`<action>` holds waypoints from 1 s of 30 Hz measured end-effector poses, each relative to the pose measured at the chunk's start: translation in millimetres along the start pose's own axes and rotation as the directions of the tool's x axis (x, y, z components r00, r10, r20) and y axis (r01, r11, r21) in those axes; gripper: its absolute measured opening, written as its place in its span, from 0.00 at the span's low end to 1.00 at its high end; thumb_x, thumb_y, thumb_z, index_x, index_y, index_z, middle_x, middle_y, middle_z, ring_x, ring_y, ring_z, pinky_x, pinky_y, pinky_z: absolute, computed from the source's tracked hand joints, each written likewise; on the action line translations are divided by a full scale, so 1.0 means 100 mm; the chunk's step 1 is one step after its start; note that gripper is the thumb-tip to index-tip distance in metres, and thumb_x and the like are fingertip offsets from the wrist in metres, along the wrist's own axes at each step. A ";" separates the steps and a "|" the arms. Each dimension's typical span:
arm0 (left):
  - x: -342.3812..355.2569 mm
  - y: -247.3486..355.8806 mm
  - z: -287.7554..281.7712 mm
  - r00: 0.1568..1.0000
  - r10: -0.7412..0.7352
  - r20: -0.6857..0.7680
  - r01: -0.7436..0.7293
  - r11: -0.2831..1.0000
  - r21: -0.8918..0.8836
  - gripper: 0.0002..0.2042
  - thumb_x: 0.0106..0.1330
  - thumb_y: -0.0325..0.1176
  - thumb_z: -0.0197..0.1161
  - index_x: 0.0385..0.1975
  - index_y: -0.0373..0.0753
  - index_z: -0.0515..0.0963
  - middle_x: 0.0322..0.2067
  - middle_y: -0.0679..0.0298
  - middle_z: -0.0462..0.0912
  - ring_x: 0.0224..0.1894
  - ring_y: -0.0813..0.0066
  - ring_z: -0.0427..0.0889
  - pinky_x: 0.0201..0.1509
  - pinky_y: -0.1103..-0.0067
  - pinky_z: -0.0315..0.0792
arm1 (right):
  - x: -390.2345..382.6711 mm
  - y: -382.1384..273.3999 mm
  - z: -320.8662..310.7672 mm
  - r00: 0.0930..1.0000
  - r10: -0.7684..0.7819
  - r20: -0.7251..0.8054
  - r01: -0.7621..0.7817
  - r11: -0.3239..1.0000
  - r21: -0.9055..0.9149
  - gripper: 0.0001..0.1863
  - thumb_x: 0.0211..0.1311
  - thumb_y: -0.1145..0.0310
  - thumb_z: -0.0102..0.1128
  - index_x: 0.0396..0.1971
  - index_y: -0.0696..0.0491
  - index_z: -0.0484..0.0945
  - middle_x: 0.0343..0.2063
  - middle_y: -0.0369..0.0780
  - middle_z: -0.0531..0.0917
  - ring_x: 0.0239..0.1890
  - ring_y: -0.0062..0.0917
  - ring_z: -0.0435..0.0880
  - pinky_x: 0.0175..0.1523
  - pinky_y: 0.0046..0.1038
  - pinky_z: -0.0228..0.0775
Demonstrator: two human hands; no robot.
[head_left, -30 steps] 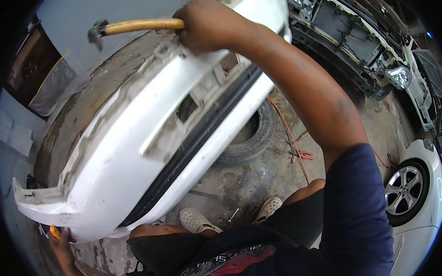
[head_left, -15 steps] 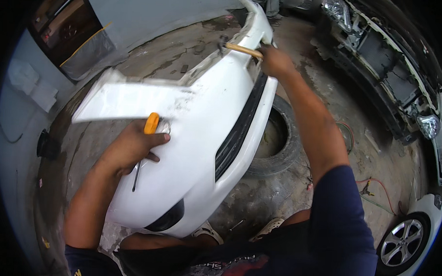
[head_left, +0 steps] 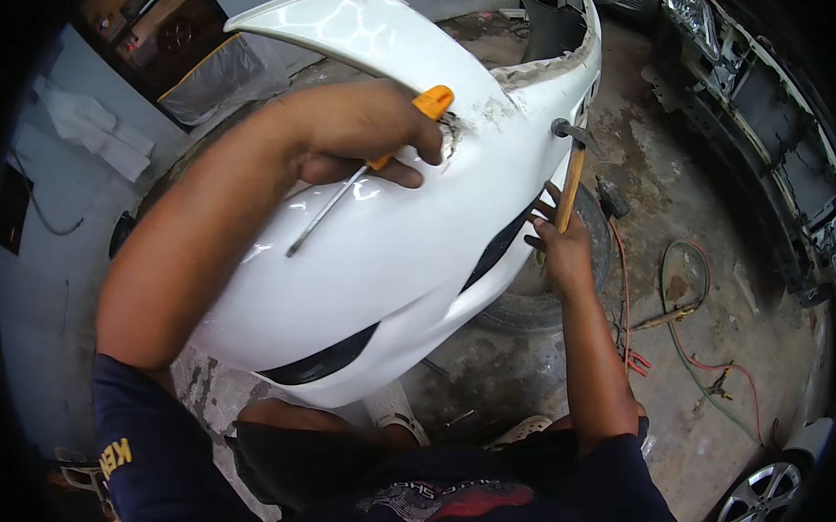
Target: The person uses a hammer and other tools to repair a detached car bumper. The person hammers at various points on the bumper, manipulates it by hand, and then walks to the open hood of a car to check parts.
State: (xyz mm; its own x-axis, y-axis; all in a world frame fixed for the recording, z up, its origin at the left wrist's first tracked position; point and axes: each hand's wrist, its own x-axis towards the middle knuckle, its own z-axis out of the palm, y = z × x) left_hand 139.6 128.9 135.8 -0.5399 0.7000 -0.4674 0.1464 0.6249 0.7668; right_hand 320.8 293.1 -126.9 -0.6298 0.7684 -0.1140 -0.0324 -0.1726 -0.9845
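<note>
Curled left fingers are gripping a screwdriver; my half-spread right fingers are holding a hammer, now pointing forward, no longer leftward.

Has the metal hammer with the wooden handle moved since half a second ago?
Yes, the wooden-handled metal hammer has moved rightward in the picture and nearer the black rubber tyre lying flat.

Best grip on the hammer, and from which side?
Likely the near end of the hammer's wooden handle, coming from the person's side, where the right hand has it. The straight handle points back toward the person, while the metal head is at the far end, overlapping the edge of the white bumper in view.
</note>
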 end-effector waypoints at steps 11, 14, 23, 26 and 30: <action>-0.09 -0.36 -0.07 0.965 0.200 0.172 -0.250 0.902 0.352 0.37 0.52 0.38 0.83 0.61 0.29 0.75 0.50 0.52 0.83 0.52 0.61 0.83 0.59 0.72 0.78 | -0.44 -0.59 0.15 0.927 -0.369 0.064 0.369 0.929 0.005 0.31 0.71 0.59 0.62 0.69 0.56 0.70 0.33 0.34 0.79 0.29 0.15 0.76 0.34 0.19 0.69; -0.11 -0.47 0.21 0.939 0.310 0.148 -0.332 0.929 0.162 0.38 0.50 0.37 0.84 0.59 0.24 0.74 0.50 0.46 0.83 0.54 0.60 0.83 0.64 0.69 0.75 | -0.45 -0.60 0.07 0.880 -0.470 0.066 0.475 0.873 -0.109 0.28 0.73 0.54 0.59 0.62 0.59 0.70 0.33 0.37 0.80 0.27 0.14 0.74 0.31 0.18 0.66; -0.04 -0.78 0.21 0.979 0.191 0.069 -0.196 0.979 0.058 0.34 0.54 0.38 0.81 0.60 0.32 0.77 0.47 0.55 0.86 0.49 0.65 0.86 0.59 0.74 0.78 | -0.47 -0.82 0.42 0.901 -0.420 0.108 0.432 0.888 -0.155 0.23 0.58 0.62 0.76 0.43 0.56 0.71 0.37 0.40 0.81 0.30 0.22 0.79 0.37 0.25 0.77; -0.02 -0.92 0.19 0.988 0.136 0.074 -0.132 0.990 -0.052 0.31 0.58 0.38 0.77 0.60 0.32 0.77 0.48 0.56 0.86 0.48 0.68 0.86 0.59 0.74 0.78 | -0.46 -0.98 0.67 0.905 -0.423 0.055 0.423 0.872 -0.246 0.28 0.53 0.56 0.80 0.42 0.56 0.72 0.32 0.38 0.80 0.29 0.20 0.80 0.34 0.24 0.76; -0.11 -1.00 0.27 0.965 0.256 -0.055 -0.261 0.956 -0.134 0.23 0.61 0.40 0.77 0.52 0.32 0.83 0.40 0.56 0.88 0.37 0.71 0.87 0.47 0.77 0.80 | -0.56 -1.17 0.96 0.937 -0.348 0.001 0.337 0.905 -0.259 0.28 0.55 0.64 0.77 0.49 0.58 0.72 0.36 0.48 0.84 0.41 0.37 0.85 0.46 0.34 0.77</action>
State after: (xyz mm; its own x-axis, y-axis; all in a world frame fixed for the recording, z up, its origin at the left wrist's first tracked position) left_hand 152.9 68.3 52.3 -0.5291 0.8167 -0.2305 0.1702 0.3682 0.9140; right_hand 285.9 211.0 7.4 -0.5795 0.7800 0.2361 -0.0401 0.2621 -0.9642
